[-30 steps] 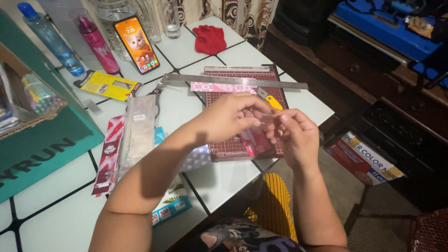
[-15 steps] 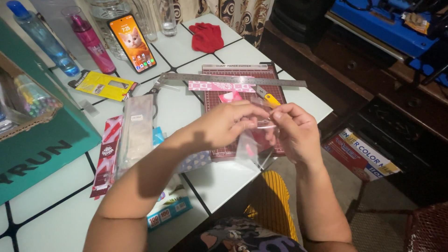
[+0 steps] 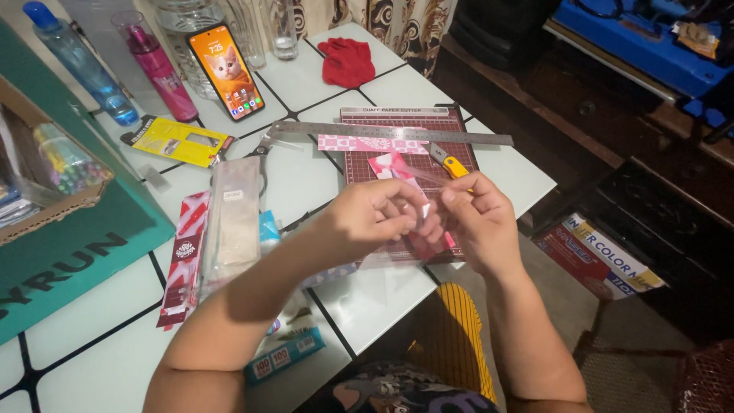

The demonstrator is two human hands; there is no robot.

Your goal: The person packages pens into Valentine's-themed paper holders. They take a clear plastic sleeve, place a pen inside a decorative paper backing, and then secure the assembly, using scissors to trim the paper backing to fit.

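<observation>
Clear bag (image 3: 419,223), light, limp and slippery, is pinched at its mouth by both hands (image 3: 428,218) above the cutting mat (image 3: 359,164).

1 head-worn view looks steeply down from close above the cutting mat (image 3: 409,164), facing forward across the white tiled table (image 3: 306,168); floor shows right of the mat.

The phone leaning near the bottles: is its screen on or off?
On. The phone shows a lit orange wallpaper with a cat picture and a row of icons, propped upright behind the yellow package.
</observation>
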